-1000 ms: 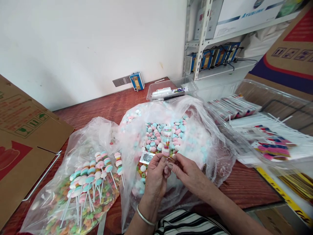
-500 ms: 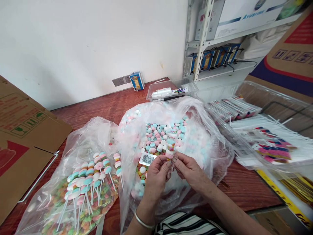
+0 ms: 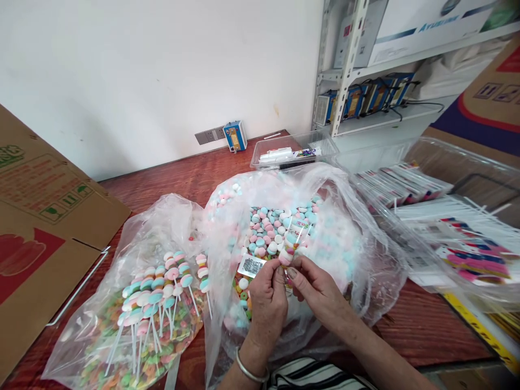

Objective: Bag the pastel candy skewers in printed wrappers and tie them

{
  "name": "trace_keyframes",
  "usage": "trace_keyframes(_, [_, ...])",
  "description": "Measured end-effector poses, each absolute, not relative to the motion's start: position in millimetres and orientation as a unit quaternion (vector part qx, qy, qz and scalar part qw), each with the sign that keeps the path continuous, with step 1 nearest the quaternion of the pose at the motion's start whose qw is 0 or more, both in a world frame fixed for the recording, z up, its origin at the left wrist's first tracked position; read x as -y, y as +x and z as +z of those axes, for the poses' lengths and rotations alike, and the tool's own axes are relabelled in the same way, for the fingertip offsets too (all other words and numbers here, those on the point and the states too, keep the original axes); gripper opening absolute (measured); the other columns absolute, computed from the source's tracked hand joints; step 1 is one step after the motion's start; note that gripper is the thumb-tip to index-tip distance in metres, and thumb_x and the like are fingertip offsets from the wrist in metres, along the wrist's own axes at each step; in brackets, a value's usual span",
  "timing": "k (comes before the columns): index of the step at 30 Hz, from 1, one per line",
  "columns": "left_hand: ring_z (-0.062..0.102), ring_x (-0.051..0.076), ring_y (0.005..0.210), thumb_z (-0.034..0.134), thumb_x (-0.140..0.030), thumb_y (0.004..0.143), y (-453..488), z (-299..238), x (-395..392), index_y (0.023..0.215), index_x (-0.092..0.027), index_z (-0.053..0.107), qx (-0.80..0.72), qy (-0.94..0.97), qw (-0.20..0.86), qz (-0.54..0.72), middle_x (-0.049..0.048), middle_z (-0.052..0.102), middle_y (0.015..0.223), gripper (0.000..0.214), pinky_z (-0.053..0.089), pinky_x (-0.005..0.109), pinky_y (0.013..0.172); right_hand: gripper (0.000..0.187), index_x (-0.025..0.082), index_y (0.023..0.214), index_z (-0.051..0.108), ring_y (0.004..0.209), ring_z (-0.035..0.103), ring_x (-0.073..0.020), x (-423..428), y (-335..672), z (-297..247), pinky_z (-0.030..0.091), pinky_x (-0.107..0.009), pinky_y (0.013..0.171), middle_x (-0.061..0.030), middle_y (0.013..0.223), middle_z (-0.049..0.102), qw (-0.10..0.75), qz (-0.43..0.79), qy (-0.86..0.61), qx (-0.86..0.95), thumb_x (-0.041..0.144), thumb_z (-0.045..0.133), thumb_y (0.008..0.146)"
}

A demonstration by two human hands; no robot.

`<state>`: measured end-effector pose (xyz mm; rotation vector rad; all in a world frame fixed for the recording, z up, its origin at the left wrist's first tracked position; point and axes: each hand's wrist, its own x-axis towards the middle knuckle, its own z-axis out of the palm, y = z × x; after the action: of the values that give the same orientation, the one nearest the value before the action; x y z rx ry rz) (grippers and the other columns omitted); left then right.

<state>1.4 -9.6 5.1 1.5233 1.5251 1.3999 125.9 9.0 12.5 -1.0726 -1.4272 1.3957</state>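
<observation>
A marshmallow candy skewer (image 3: 289,250) in a clear printed wrapper stands tilted between my hands, over the opened bag. My left hand (image 3: 268,295), with a silver bangle at the wrist, pinches its lower end. The fingers of my right hand (image 3: 319,284) close on the gathered wrapper at the same end; a small shiny bit shows there, too small to name. Below lies a large plastic bag (image 3: 368,265) of pink, white and blue marshmallows (image 3: 266,227). A white label (image 3: 251,265) and ring-shaped gummies (image 3: 244,298) show just left of my left hand.
At left, several unwrapped marshmallow skewers (image 3: 154,298) lie on a bag of gummy rings (image 3: 97,374), beside a cardboard box (image 3: 49,216). A clear bin (image 3: 479,168) with packets and white sticks stands right. Behind are a small clear tray (image 3: 260,162) and a blue device (image 3: 235,136).
The wrapped skewer has gone from nearly upright to leaning right at its top. Both hands stay at its lower end. The whole view has shifted slightly, with things appearing farther right.
</observation>
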Motion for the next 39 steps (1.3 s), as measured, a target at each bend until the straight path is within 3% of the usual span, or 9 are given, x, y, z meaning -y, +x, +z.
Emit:
trace_keyframes(9, [0.035, 0.008, 0.042, 0.054, -0.04, 0.092, 7, 5, 11, 0.099, -0.021, 0.067, -0.513, 0.454, 0.449, 0.574, -0.0064, 0.045, 0.051, 0.024, 0.03, 0.021, 0.042, 0.028, 0.02, 0.085, 0.058, 0.049, 0.045, -0.011, -6, 114, 14, 0.039, -0.024, 0.048, 0.0051, 0.059, 0.05, 0.478, 0.593, -0.419, 0.494, 0.048, 0.059, 0.088])
trace_keyframes(17, [0.031, 0.004, 0.039, 0.061, -0.045, 0.088, 12, -2, 10, 0.098, -0.019, 0.063, -0.459, 0.341, 0.544, 0.614, -0.0086, 0.041, 0.052, 0.028, 0.022, 0.017, 0.038, 0.016, 0.022, 0.084, 0.059, 0.075, 0.059, -0.0203, -3, 120, 10, 0.047, -0.032, 0.069, -0.0049, 0.078, 0.06, 0.461, 0.254, -0.444, 0.725, 0.025, 0.047, 0.095])
trace_keyframes(20, [0.031, 0.004, 0.039, 0.06, -0.044, 0.089, 11, 0, 12, 0.101, -0.019, 0.063, -0.468, 0.353, 0.538, 0.606, -0.0087, 0.041, 0.052, 0.028, 0.022, 0.018, 0.038, 0.017, 0.022, 0.084, 0.059, 0.078, 0.059, -0.0215, -5, 122, 10, 0.047, -0.034, 0.071, -0.0061, 0.079, 0.06, 0.457, 0.222, -0.421, 0.751, 0.024, 0.046, 0.095])
trace_keyframes(25, [0.035, 0.006, 0.047, 0.06, -0.04, 0.09, 11, -5, 11, 0.101, -0.02, 0.067, -0.449, 0.394, 0.527, 0.605, -0.0057, 0.046, 0.057, 0.024, 0.028, 0.019, 0.045, 0.021, 0.022, 0.076, 0.054, 0.06, 0.054, -0.0143, -7, 122, 23, 0.046, -0.028, 0.058, 0.0006, 0.069, 0.054, 0.461, 0.482, -0.424, 0.612, 0.034, 0.053, 0.094])
trace_keyframes(28, [0.047, 0.01, 0.059, 0.062, -0.036, 0.089, 7, -9, 7, 0.091, -0.022, 0.07, -0.426, 0.415, 0.5, 0.63, -0.0018, 0.054, 0.067, 0.016, 0.04, 0.021, 0.057, 0.026, 0.021, 0.076, 0.053, 0.046, 0.036, -0.008, -6, 123, 28, 0.033, -0.021, 0.043, 0.0063, 0.059, 0.045, 0.444, 0.636, -0.393, 0.494, 0.044, 0.061, 0.087])
trace_keyframes(30, [0.058, 0.016, 0.083, 0.064, -0.032, 0.088, 0, -5, 5, 0.083, -0.022, 0.071, -0.421, 0.467, 0.464, 0.624, 0.0034, 0.062, 0.087, 0.013, 0.048, 0.028, 0.078, 0.029, 0.021, 0.075, 0.051, 0.043, 0.024, -0.0055, -4, 124, 28, 0.022, -0.019, 0.039, 0.0092, 0.055, 0.036, 0.412, 0.713, -0.379, 0.422, 0.045, 0.067, 0.081])
trace_keyframes(33, [0.052, 0.027, 0.122, 0.063, -0.03, 0.087, -18, 13, 6, 0.075, -0.022, 0.073, -0.417, 0.566, 0.404, 0.585, 0.0082, 0.058, 0.128, 0.018, 0.039, 0.042, 0.105, 0.03, 0.02, 0.074, 0.05, 0.042, 0.019, -0.0043, -5, 130, 24, 0.017, -0.018, 0.038, 0.0106, 0.053, 0.032, 0.364, 0.769, -0.362, 0.382, 0.042, 0.07, 0.077])
trace_keyframes(36, [0.053, 0.025, 0.121, 0.057, -0.026, 0.091, -33, 38, 15, 0.086, -0.023, 0.075, -0.418, 0.602, 0.339, 0.59, 0.0092, 0.059, 0.127, 0.019, 0.04, 0.041, 0.103, 0.028, 0.02, 0.074, 0.051, 0.043, 0.025, -0.0051, -11, 143, 29, 0.021, -0.019, 0.039, 0.0085, 0.056, 0.038, 0.408, 0.675, -0.403, 0.465, 0.043, 0.065, 0.081])
trace_keyframes(39, [0.062, 0.019, 0.084, 0.058, -0.03, 0.091, -35, 57, 26, 0.095, -0.021, 0.075, -0.402, 0.65, 0.391, 0.513, 0.0063, 0.068, 0.087, 0.019, 0.047, 0.031, 0.079, 0.02, 0.02, 0.076, 0.055, 0.056, 0.043, -0.01, -10, 155, 47, 0.036, -0.021, 0.049, 0.0027, 0.067, 0.05, 0.48, 0.456, -0.452, 0.598, 0.035, 0.059, 0.089])
